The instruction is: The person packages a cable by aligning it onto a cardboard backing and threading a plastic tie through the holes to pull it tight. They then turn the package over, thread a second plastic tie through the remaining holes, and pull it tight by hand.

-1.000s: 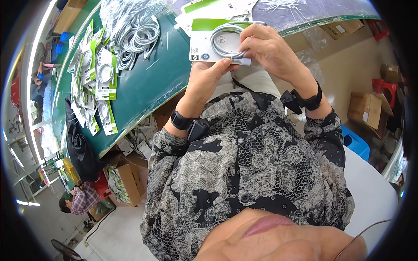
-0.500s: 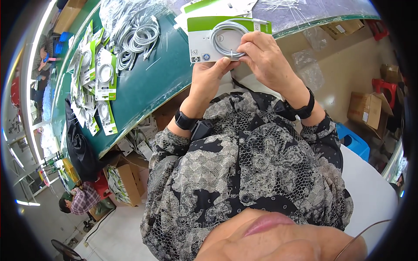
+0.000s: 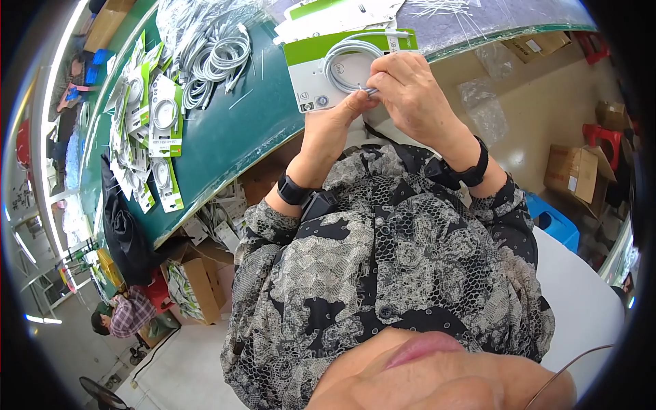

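My left hand grips a white and green packaging card at its lower edge, the thumb in front and the other fingers hidden behind. On the card's front lies a coiled grey-white USB cable, one plug pointing right along the card's top. My right hand is closed at the coil's lower right side, its thumb and fingertips pinched together beside my left thumb. A small tie shows around the coil there. Whether the right fingertips hold the tie too is hidden.
Left on the green table lies a pile of carded cables, with loose coiled cables beside it. More cards and thin white ties lie beyond my hands. Cardboard boxes stand right; a person sits far left.
The card with its cable has shifted slightly left and down and tilted, its left side now lower. Both hands have moved with it and keep their grip.
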The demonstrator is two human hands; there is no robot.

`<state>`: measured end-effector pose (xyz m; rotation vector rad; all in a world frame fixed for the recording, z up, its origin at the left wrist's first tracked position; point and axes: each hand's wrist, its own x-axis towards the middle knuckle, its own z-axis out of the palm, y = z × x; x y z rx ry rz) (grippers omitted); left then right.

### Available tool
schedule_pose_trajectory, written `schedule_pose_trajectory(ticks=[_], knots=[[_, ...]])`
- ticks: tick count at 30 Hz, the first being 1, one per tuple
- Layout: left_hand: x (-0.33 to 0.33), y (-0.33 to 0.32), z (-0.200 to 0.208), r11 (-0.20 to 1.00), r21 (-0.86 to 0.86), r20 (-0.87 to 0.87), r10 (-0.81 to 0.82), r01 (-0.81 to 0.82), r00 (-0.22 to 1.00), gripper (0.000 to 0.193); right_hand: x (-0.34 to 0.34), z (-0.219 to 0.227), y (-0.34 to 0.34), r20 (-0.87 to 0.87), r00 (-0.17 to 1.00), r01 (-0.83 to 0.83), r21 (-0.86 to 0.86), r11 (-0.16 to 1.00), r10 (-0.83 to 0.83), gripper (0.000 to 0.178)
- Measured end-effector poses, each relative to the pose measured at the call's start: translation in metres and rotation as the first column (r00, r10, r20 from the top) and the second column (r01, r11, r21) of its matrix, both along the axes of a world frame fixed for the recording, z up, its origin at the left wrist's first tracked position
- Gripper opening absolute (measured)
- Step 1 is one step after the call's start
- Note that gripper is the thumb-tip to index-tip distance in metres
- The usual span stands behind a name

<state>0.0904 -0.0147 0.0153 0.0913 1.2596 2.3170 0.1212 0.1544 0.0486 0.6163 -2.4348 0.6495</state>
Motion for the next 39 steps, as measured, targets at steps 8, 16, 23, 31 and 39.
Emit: schedule_pose_trajectory(ticks=[8,16,23,31,39], knots=[[0.003,-0.001,-0.002,0.994,0.095,0.051,0.041,-0.046,0.998,0.031,-0.003,0.003,-0.002,-0.06,0.998,-0.023,-0.078,0.997,0.018,0.015],[-0.004,-0.001,0.017,0.99,0.133,0.018,0.04,-0.042,0.999,0.033,-0.007,-0.068,0.032,0.547,0.742,0.285,-0.781,0.556,0.388,0.023],[-0.003,-0.002,0.013,0.996,0.086,0.029,0.01,-0.012,1.0,0.035,-0.012,-0.063,0.002,0.506,0.845,0.147,-0.533,0.833,0.174,0.022],[-0.009,-0.01,-0.013,0.998,-0.05,-0.016,0.046,-0.046,0.999,0.022,-0.014,-0.084,0.001,0.365,0.921,0.102,-0.567,0.818,0.138,0.025],[-0.02,-0.01,0.025,0.998,-0.065,-0.008,-0.004,0.004,1.0,0.009,-0.004,-0.059,-0.017,0.486,0.725,0.024,-0.726,0.687,0.488,0.026]])
